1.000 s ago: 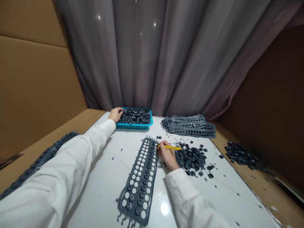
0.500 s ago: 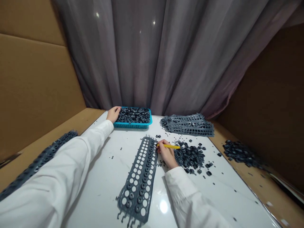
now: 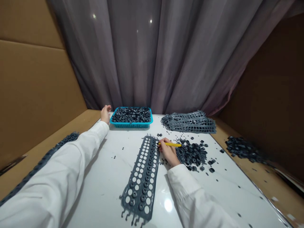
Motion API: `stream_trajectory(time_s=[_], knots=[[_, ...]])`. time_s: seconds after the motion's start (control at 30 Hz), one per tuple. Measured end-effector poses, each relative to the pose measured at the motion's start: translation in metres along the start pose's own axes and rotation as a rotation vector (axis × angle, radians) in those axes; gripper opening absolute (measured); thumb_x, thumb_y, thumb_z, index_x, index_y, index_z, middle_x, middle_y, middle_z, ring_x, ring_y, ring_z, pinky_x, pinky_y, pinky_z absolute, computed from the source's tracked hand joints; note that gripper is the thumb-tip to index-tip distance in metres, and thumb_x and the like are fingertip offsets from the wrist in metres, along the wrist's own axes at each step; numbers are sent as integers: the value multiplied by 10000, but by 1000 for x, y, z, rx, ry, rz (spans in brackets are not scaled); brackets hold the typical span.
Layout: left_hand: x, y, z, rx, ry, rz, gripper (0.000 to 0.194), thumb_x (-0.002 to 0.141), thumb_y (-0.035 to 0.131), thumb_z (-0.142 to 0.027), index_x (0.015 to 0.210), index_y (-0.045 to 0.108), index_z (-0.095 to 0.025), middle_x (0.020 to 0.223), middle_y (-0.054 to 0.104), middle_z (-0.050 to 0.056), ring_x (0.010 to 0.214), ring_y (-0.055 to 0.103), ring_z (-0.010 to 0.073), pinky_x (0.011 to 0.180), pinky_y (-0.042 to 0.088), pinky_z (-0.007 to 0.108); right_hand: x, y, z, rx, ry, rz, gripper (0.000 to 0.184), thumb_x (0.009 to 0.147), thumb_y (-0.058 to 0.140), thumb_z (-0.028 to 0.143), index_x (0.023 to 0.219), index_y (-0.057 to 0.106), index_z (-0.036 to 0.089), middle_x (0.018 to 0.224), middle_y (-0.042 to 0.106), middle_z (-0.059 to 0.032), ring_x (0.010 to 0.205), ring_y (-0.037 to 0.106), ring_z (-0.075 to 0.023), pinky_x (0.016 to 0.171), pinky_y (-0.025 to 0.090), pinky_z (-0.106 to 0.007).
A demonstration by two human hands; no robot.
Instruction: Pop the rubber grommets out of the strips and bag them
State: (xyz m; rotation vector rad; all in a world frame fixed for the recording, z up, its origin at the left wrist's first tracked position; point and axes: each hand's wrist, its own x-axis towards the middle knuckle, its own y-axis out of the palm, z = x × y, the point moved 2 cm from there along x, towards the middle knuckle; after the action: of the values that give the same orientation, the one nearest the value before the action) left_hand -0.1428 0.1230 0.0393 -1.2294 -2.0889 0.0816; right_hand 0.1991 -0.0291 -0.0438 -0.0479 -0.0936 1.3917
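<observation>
My right hand [image 3: 169, 152] is closed round a slim yellow pen-like tool [image 3: 173, 144]. Its tip is hidden by my fingers at the far right edge of a dark rubber sheet [image 3: 145, 177]. Rows of round holes run down this sheet, and ring-shaped rubber pieces still fill its middle row and a few places at the near end. My left hand [image 3: 105, 113] is raised just left of a blue basket [image 3: 130, 125], apart from it, fingers loosely spread with nothing visible in them. Small dark rubber rings [image 3: 133, 114] fill the basket.
Right of the sheet lies a heap of loose dark pieces [image 3: 193, 154], with scraps scattered around. Punched sheets [image 3: 190, 122] are stacked at the back right. Another sheet [image 3: 59, 145] lies at left, another dark pile [image 3: 242, 148] at right. Cardboard walls [image 3: 30, 79] and a grey curtain [image 3: 133, 63] enclose the table.
My left hand has let go of the basket's left rim and moved left, away from it. My right hand stays at the sheet's right edge with the yellow tool. The view has shifted slightly.
</observation>
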Motion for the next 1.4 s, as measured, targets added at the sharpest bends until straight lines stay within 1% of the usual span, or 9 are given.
stream_trajectory(time_s=[0.13, 0.2, 0.5, 0.87, 1.0, 1.1, 1.2, 1.3, 1.4], knots=[[-34, 5, -27, 129, 288, 282, 292, 710, 619, -460, 859, 654, -211, 939, 631, 64, 967, 539, 235, 939, 388, 374, 1, 0, -2, -5, -8, -3, 190, 715, 514, 361, 666, 573, 188, 567, 578, 3, 481, 499, -128, 455, 388, -225], [-50, 14, -38, 185, 406, 435, 242, 632, 713, -399, 802, 673, -232, 909, 634, 48, 939, 537, 233, 928, 382, 364, 1, -1, -1, -8, -17, -2, 186, 715, 511, 354, 669, 573, 185, 562, 575, 5, 467, 486, -123, 449, 382, -224], [-50, 34, -45, 329, 545, 518, 187, 776, 592, -379, 816, 691, -226, 886, 631, 56, 900, 511, 231, 861, 368, 383, -3, 0, 3, -5, -21, 2, 174, 727, 487, 338, 680, 565, 189, 582, 582, 14, 480, 502, -117, 457, 393, -213], [-34, 61, -54, 341, 484, 410, 194, 734, 641, -391, 814, 703, -226, 881, 619, 65, 914, 504, 266, 846, 374, 400, -4, 0, 4, 3, -26, -12, 146, 719, 492, 316, 672, 567, 199, 573, 581, 25, 499, 506, -118, 474, 400, -210], [-38, 58, -69, 345, 471, 384, 275, 720, 662, -375, 924, 674, -192, 928, 583, 96, 974, 474, 311, 869, 347, 441, -5, -1, 7, 42, -3, -30, 139, 709, 483, 311, 680, 563, 201, 574, 590, 30, 490, 513, -116, 472, 415, -213], [-60, 53, -87, 317, 505, 415, 317, 790, 576, -374, 1026, 621, -167, 984, 561, 114, 996, 461, 307, 889, 336, 448, -4, -3, 9, 97, 12, -86, 148, 713, 446, 310, 711, 546, 201, 570, 588, 36, 453, 494, -105, 456, 411, -212], [-104, 57, -104, 255, 606, 629, 230, 796, 577, -389, 923, 646, -210, 907, 596, 63, 907, 508, 244, 857, 373, 381, -3, -6, 8, 137, 9, -136, 149, 710, 438, 319, 719, 531, 203, 558, 581, 44, 435, 483, -101, 450, 404, -214], [-146, 72, -111, 188, 656, 827, 134, 782, 608, -329, 854, 662, -231, 888, 633, 26, 896, 537, 207, 839, 407, 322, -3, -8, 8, 132, -9, -152, 131, 697, 460, 319, 717, 522, 205, 552, 579, 47, 426, 478, -102, 447, 402, -220], [-163, 93, -109, 152, 595, 875, 188, 813, 555, -232, 963, 651, -173, 937, 639, 60, 883, 565, 187, 823, 440, 291, -2, -7, 8, 93, -32, -155, 93, 677, 486, 292, 730, 494, 216, 549, 576, 53, 433, 489, -110, 441, 393, -222]])
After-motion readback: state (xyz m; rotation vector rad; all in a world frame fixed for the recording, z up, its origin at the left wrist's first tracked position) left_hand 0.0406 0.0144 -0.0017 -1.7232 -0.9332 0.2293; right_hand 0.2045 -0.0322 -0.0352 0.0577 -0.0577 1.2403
